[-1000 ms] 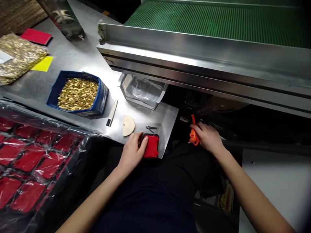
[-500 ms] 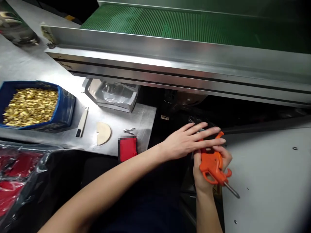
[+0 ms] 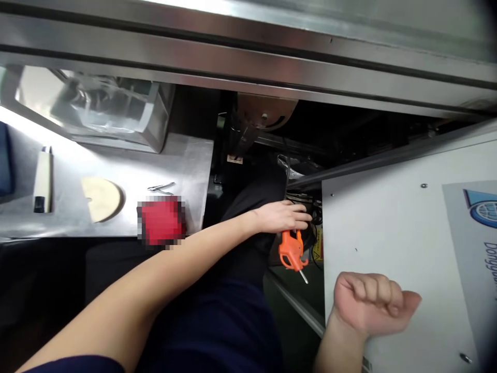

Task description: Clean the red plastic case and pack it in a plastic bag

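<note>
An orange air blow gun [image 3: 293,251] with a thin metal nozzle hangs in front of my dark trousers, its nozzle tilted down to the right. The fingers of my left hand [image 3: 285,216] are closed over its upper end. To the right, my right hand [image 3: 375,300] is apart from the gun, curled into a fist above the white panel [image 3: 361,233]. Nothing sticks out between its fingers.
On the metal table [image 3: 186,160] at left lie a pale-handled cutter [image 3: 43,181], a cream half-disc [image 3: 101,199], small metal snips [image 3: 161,187] and a blurred red item [image 3: 162,220]. A clear-lined tray [image 3: 104,109] stands behind them. A metal conveyor frame [image 3: 233,57] runs across the top.
My right hand has let go of the air blow gun and moved right as a fist. The gun now hangs lower from my left hand. The view has shifted right and closer.
</note>
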`<state>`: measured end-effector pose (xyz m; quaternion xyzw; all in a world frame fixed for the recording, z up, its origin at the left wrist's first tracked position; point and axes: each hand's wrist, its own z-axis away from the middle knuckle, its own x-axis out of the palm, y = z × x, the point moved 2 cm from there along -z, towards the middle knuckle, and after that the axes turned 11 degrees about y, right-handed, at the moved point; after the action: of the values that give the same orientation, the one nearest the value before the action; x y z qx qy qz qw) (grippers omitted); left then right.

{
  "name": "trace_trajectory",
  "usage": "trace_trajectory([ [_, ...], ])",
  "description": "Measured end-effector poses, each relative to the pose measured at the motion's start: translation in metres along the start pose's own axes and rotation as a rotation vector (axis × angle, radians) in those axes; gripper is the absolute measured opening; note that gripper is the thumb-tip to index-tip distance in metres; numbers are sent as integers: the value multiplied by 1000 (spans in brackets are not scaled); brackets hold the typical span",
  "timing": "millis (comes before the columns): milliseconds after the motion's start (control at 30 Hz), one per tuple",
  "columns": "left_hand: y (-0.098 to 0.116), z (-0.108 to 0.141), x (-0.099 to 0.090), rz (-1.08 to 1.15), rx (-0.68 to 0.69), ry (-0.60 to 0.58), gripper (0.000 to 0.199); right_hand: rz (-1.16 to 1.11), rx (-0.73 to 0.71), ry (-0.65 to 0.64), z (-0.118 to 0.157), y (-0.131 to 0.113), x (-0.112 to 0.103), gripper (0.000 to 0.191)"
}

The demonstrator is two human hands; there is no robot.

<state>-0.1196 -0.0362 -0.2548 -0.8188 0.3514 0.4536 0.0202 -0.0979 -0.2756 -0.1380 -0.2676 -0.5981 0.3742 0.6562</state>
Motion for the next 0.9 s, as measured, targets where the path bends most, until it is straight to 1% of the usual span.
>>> trace_trajectory([
  [67, -4, -3, 2, -11, -44, 11, 25, -65, 35, -28, 10, 6, 7, 54],
  [200, -5, -4, 5, -49, -96, 17, 20, -157, 105, -154, 26, 19, 16, 51],
  [300, -4, -4, 6, -59, -130, 26, 19, -243, 128, -228, 29, 16, 17, 49],
  [467, -5, -8, 4, -52, -172, 34, 15, -445, 230, -278, 27, 9, 11, 50],
  [567, -5, -10, 4, -59, -200, 41, 14, -552, 244, -322, 24, 6, 6, 51],
  [633, -4, -10, 5, -63, -209, 44, 14, -536, 221, -330, 20, 4, 4, 52],
  [733, -2, -10, 7, -69, -216, 48, 14, -375, 155, -299, 12, 5, 4, 54],
  [833, 0, -11, 9, -75, -226, 51, 14, -238, 79, -276, 2, 14, 6, 52],
  [900, 0, -11, 10, -81, -234, 55, 15, -174, 45, -238, -4, 23, 8, 50],
])
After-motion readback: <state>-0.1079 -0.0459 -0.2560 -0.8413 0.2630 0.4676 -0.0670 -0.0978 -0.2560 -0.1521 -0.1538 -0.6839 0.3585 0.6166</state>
